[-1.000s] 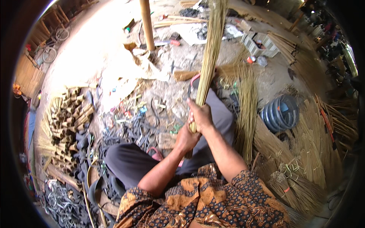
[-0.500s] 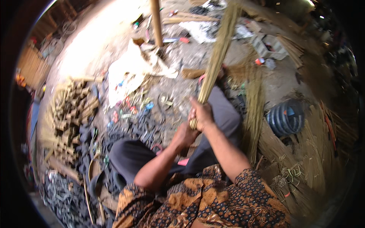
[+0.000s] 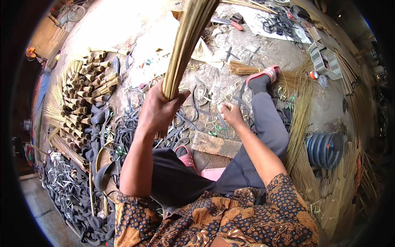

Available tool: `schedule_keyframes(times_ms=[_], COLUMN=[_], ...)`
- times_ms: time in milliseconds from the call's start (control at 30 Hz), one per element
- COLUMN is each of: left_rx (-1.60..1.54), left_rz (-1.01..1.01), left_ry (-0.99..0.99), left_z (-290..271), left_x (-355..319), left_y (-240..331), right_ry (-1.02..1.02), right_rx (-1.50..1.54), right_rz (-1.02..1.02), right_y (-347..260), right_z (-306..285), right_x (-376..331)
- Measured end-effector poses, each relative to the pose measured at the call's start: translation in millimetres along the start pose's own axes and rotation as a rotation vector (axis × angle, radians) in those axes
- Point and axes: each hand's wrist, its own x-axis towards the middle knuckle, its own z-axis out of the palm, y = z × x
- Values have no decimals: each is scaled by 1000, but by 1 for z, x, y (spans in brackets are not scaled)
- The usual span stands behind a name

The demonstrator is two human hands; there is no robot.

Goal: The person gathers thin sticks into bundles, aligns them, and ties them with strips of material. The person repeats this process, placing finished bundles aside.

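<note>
Raised in front of me is a thick bundle of thin yellow-brown sticks (image 3: 184, 49), tilted up and to the right, its top cut off by the upper edge. My left hand (image 3: 157, 108) is wrapped round its lower end. Apart from it, my right hand (image 3: 232, 115) hovers over the floor with curled fingers; whether something small is pinched in them cannot be made out. Below that hand lies a wooden block (image 3: 216, 145) between my legs. Dark rubber-like strips (image 3: 187, 119) are scattered on the ground between my hands.
On the left rises a pile of tied stick bundles (image 3: 80, 96). A knife with a red handle (image 3: 235, 25) lies ahead. To the right are loose long sticks (image 3: 299, 127), a blue ribbed container (image 3: 325, 149) and a grey crate (image 3: 325, 61). Another bundle (image 3: 242, 68) lies by my pink sandal (image 3: 269, 73).
My right hand has let go of the bundle and moved right and slightly forward. My left hand has lifted the bundle up and to the left. The view has also shifted.
</note>
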Motion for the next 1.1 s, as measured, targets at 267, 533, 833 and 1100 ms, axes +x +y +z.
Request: schedule_keyframes(times_ms=[267, 533, 833, 1100], left_rx=[-86, -44, 68, 392], left_rz=[-103, -143, -155, -35], left_ry=[151, 204, 179, 89], left_z=[-28, -34, -31, 2], left_x=[0, 1, 3, -1], left_y=[-19, -27, -27, -22], right_ry=[-91, -131, -60, -186], right_rx=[-656, -937, -298, 346], right_rz=[127, -80, -239, -220], right_y=[48, 74, 23, -101], right_z=[72, 102, 57, 0], right_x=[69, 126, 73, -80])
